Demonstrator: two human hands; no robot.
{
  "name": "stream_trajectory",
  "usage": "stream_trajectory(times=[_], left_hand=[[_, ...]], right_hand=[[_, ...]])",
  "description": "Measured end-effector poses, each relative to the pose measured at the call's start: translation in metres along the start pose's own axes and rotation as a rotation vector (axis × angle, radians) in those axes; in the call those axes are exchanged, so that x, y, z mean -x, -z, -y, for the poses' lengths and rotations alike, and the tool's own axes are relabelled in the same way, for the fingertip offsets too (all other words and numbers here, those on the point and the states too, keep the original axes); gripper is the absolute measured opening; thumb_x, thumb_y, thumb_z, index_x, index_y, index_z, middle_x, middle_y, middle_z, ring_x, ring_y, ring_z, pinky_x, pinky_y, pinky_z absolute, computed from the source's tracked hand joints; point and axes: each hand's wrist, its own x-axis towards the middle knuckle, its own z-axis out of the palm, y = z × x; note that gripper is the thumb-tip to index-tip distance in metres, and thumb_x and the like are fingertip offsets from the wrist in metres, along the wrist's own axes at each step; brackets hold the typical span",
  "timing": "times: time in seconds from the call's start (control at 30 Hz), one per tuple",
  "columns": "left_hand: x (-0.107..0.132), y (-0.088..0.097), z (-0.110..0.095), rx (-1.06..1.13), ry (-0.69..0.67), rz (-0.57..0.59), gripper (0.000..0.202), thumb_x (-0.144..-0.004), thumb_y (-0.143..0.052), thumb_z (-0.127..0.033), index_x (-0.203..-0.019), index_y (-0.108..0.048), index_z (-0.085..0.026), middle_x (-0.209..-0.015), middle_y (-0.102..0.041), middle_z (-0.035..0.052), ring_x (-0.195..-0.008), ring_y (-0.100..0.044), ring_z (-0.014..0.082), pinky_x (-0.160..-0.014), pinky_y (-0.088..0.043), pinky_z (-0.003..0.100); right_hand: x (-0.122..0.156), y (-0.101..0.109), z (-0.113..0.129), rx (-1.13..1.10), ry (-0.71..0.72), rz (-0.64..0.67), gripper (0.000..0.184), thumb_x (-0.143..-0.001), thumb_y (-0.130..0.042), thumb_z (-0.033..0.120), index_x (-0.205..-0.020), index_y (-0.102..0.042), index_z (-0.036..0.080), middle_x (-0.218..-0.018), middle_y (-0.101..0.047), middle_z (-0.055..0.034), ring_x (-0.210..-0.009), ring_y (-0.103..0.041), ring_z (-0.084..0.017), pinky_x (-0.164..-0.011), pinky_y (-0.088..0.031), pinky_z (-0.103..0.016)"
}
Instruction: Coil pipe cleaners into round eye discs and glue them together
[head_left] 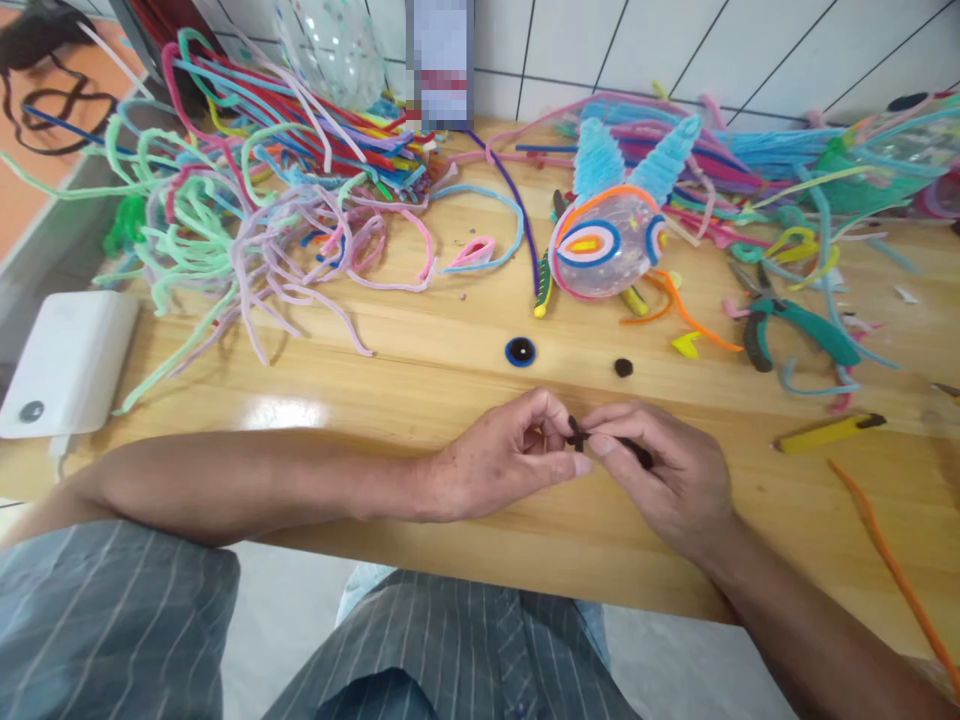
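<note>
Between my hands, over the front part of the table, is a short black pipe cleaner (637,452) with a bent or crossed end. My left hand (517,450) pinches that end between thumb and forefinger. Close against it, my right hand (667,470) is closed on the same piece, whose tail shows beneath the fingers. Just beyond lie a black disc with a blue rim and white dot (520,351) and a small black coil (623,368). Farther back stands a clear ball figure (607,250) with fuzzy blue ears and ringed eyes of coiled pipe cleaner.
Green-handled pliers (814,325) and a yellow piece with black ends (829,433) lie at right, near an orange pipe cleaner (892,560). Tangled pipe cleaners (217,240) spread over the left. A white power bank (71,360) sits at the left edge. A phone (441,65) leans against the tiles.
</note>
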Motion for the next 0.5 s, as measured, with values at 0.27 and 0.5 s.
stream_trajectory(times=[0.27,0.5], left_hand=[[0.0,0.0,-0.007,-0.242,-0.027,-0.019,0.02,-0.095,-0.062,-0.032,-0.085,-0.051,-0.019,-0.072,-0.047,-0.0054,-0.066,-0.041,0.0089,-0.063,-0.035,0.024],[-0.004,0.01,-0.017,-0.241,0.027,0.203,0.034,-0.1,-0.055,-0.038,-0.074,-0.045,-0.018,-0.069,-0.037,-0.0057,-0.066,-0.034,0.0092,-0.062,-0.031,0.025]], right_hand=[[-0.003,-0.002,0.006,-0.056,-0.057,-0.009,0.015,-0.095,-0.064,0.013,-0.089,-0.066,0.026,-0.082,-0.076,0.0005,-0.07,-0.073,-0.015,-0.063,-0.057,-0.028],[-0.002,0.005,0.005,0.007,-0.078,0.028,0.015,-0.099,-0.062,0.016,-0.089,-0.067,0.027,-0.083,-0.078,0.0013,-0.07,-0.074,-0.016,-0.064,-0.058,-0.03]])
